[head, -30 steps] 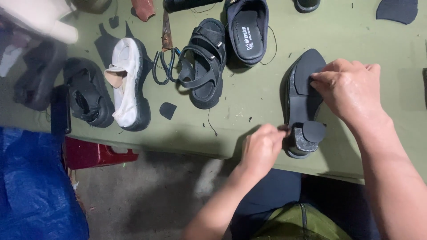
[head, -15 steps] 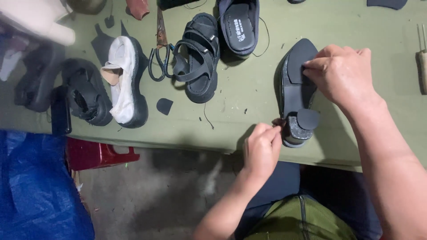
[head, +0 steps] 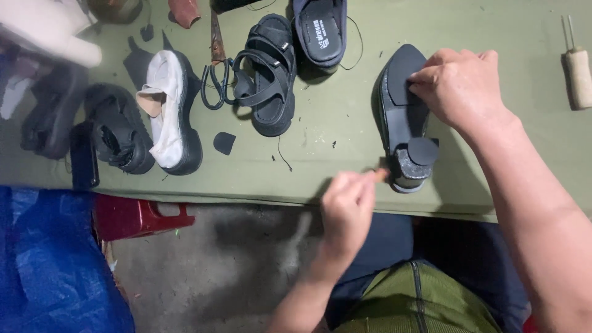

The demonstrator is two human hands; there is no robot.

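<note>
Your right hand (head: 459,86) presses the upturned black shoe (head: 404,117) flat on the tabletop (head: 345,129); your left hand (head: 348,206) pinches a small brush-like tool (head: 380,175) at the heel. Sole patch seated; heel work unfinished.

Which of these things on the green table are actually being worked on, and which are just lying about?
In hand:
- upturned black heeled shoe, pressed down by the right hand
- small brown tool, pinched in the left hand at the heel

Lying about:
- black strappy sandal
- white shoe with black sole
- dark slipper
- wooden-handled awl
</note>
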